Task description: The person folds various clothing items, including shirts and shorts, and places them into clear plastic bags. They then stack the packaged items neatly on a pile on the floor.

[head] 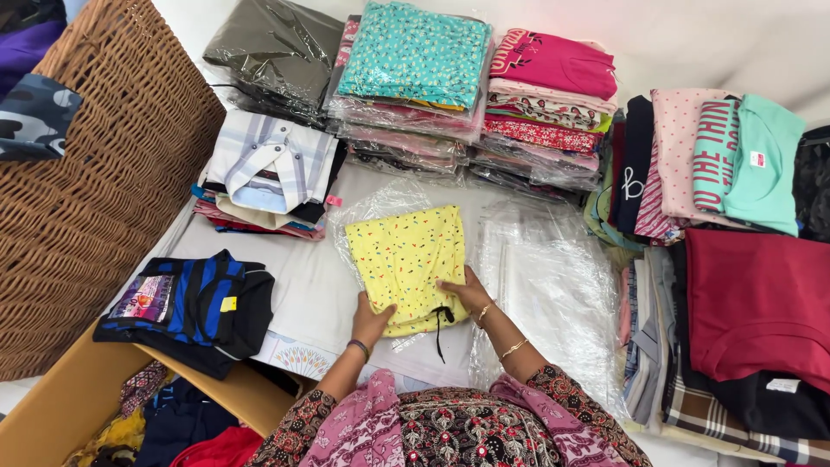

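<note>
The folded garment (405, 264) is yellow with tiny multicolour flecks and a black drawstring; the top bagged piece (415, 52) is teal floral, the basket (104, 182) brown wicker, the shirt (194, 303) blue-and-black striped.
</note>
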